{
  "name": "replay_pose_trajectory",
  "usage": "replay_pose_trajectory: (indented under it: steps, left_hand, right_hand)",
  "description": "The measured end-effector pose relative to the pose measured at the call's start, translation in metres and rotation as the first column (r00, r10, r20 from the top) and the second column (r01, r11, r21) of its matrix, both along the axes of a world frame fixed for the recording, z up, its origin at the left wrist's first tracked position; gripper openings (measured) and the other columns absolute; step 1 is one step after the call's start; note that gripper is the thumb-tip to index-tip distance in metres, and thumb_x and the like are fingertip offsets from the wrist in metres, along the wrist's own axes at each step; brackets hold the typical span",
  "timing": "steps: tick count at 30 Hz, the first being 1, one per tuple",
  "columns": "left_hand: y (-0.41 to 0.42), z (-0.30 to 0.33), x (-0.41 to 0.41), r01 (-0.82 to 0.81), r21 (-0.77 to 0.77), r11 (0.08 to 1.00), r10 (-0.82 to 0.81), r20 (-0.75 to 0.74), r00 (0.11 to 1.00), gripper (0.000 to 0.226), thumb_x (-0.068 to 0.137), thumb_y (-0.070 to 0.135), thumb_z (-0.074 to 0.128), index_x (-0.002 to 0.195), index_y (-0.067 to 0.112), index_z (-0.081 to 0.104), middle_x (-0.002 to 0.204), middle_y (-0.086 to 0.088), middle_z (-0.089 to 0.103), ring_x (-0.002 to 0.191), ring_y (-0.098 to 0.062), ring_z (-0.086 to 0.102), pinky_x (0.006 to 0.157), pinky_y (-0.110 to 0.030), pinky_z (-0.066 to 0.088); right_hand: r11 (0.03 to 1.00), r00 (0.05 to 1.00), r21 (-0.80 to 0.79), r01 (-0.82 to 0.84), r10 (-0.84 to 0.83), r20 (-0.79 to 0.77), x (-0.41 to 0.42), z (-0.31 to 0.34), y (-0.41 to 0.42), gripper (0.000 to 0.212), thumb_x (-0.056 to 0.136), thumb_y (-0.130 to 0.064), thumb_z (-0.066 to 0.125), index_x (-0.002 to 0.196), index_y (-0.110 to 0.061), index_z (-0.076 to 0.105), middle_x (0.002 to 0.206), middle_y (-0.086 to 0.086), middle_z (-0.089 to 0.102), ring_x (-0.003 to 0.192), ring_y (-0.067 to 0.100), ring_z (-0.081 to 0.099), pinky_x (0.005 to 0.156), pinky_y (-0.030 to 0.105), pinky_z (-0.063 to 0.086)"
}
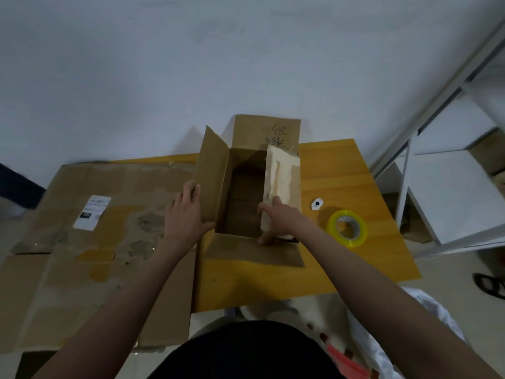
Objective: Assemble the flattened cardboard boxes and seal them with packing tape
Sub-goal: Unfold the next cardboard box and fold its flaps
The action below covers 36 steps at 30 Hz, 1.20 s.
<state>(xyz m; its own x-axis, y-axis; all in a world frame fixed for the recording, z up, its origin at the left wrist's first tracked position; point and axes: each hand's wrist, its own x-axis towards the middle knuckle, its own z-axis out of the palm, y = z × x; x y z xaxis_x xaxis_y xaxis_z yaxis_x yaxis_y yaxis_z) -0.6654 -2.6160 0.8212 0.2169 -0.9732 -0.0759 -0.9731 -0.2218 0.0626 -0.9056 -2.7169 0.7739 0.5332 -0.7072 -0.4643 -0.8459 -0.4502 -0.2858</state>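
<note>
At the far left lay a large flattened sheet of worn brown cardboard (82, 242) carrying a white printed label (92, 212), spread over the left part of the yellow wooden surface (341, 173) and hanging past its near edge. Just right of it my left hand (183, 214) pressed flat, fingers straight, against the outside of the left flap (211, 170) of the upright brown cardboard box (240, 203), which stood open-topped in the middle of the surface. My right hand (278, 218) gripped the near end of the pale, torn-faced right flap (282, 184), fingers over its inner edge and thumb low by the near corner. The far flap, with handwriting on it, stood up; the near flap lay folded out towards me. Further right sat a small white round gadget (317, 204), then a roll of clear yellowish packing tape (347, 227), apart from the box.

I judged the risks as these: if I folded the long side flaps in ahead of the short ones, the seam would sit wrong for taping; the right flap's peeled face might tear further under my grip, and tape might hold poorly on it.
</note>
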Motion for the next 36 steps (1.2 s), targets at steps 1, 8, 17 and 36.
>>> replay_pose_trajectory:
  steps: [1, 8, 17, 36]
  left_hand:
    - [0.0, 0.0, 0.001, -0.004, 0.0, 1.0, 0.004, 0.009, 1.0, 0.105, 0.075, 0.055, 0.079, 0.153, 0.01, 0.024, 0.156, -0.008, 0.018, 0.138, -0.03, 0.037, 0.113, -0.047, 0.035]
    - [-0.002, -0.007, 0.016, 0.146, 0.131, 0.981, -0.16, 0.103, 0.982, 0.078, 0.089, 0.035, 0.069, 0.152, 0.006, 0.032, 0.162, -0.009, 0.013, 0.152, -0.029, -0.002, 0.125, -0.044, -0.002]
    - [-0.019, -0.018, 0.007, 0.142, 0.161, 0.977, -0.154, 0.064, 0.986, 0.112, 0.069, 0.096, 0.027, 0.133, 0.008, 0.056, 0.144, -0.009, 0.048, 0.141, -0.029, 0.03, 0.121, -0.047, 0.015]
    - [-0.108, -0.026, -0.004, 0.04, 0.067, 0.997, -0.03, -0.151, 0.988, 0.073, 0.087, 0.048, 0.069, 0.143, 0.011, 0.04, 0.146, -0.009, 0.04, 0.137, -0.029, 0.037, 0.112, -0.045, 0.037]
  right_hand:
    - [0.999, 0.997, -0.006, 0.034, -0.034, 0.064, -0.005, 0.005, 0.001, 0.074, 0.061, -0.061, 0.084, 0.117, -0.037, 0.041, 0.129, 0.003, 0.038, 0.101, 0.027, 0.053, 0.076, 0.036, 0.049]
    - [0.918, 0.872, -0.122, 0.376, -0.306, 0.382, -0.062, 0.044, 0.006, 0.013, 0.092, -0.027, 0.066, 0.09, -0.023, 0.053, 0.088, -0.002, 0.047, 0.075, 0.019, 0.052, 0.071, 0.037, 0.044]
    - [0.699, 0.831, -0.477, 0.533, -0.539, 0.139, -0.094, 0.031, 0.015, 0.015, 0.095, -0.016, 0.062, 0.105, -0.014, 0.073, 0.149, 0.012, 0.035, 0.139, 0.036, 0.03, 0.111, 0.048, 0.033]
    - [0.787, 0.737, 0.084, 0.611, -0.605, 0.301, -0.046, 0.022, -0.154, 0.063, 0.09, -0.003, 0.064, 0.148, -0.004, 0.038, 0.148, 0.015, 0.042, 0.137, 0.03, 0.041, 0.109, 0.038, 0.041]
